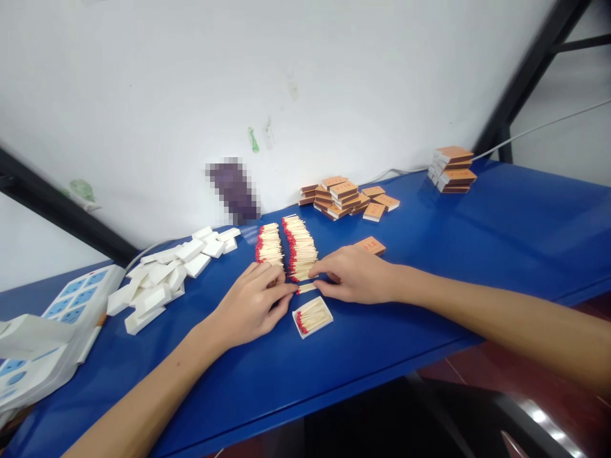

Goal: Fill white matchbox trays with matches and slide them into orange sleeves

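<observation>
Between my two hands lies a small bunch of matches (307,288), red heads to the left. My left hand (258,299) is closed, its fingertips at the head end. My right hand (356,273) is closed too, with thumb and forefinger at the plain ends. Just beyond are two long rows of matches, a left row (270,243) and a right row (300,245), heads facing left. Nearer to me, a white matchbox tray (329,312) holds several matches. An orange matchbox (371,245) lies partly hidden behind my right hand.
White empty trays (167,270) are heaped on the left of the blue table (420,337). Orange matchboxes (341,194) lie piled by the wall, and a stack of matchboxes (453,168) stands farther right. A white power strip (71,312) is at far left.
</observation>
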`<state>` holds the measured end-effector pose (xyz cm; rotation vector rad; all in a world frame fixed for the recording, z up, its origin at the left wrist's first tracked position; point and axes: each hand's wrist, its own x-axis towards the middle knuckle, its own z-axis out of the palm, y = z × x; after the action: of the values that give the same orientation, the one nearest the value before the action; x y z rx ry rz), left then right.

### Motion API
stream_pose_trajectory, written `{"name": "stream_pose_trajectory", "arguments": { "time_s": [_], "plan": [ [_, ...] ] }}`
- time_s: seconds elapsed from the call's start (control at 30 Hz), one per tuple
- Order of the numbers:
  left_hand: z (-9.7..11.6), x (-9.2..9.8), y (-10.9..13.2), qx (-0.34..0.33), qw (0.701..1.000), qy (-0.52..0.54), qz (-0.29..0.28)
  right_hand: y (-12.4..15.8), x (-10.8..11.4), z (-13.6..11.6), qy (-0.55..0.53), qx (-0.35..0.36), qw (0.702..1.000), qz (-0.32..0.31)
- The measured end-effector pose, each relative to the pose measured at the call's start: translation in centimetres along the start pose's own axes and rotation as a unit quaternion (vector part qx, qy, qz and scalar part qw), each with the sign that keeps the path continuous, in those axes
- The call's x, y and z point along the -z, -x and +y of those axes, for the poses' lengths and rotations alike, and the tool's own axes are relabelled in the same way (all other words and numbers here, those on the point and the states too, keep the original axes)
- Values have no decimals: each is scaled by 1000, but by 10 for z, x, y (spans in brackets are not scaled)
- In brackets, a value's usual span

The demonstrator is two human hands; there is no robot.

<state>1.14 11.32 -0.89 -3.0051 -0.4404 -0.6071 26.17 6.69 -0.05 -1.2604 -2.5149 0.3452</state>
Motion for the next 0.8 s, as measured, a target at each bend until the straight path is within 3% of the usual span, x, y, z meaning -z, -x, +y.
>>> {"name": "stream_pose_trajectory", "arguments": {
  "time_s": [0.8],
  "plan": [
    [1,1,0,26,999,-22,-1,0,0,1,13,-17,1000,16]
  ]
}}
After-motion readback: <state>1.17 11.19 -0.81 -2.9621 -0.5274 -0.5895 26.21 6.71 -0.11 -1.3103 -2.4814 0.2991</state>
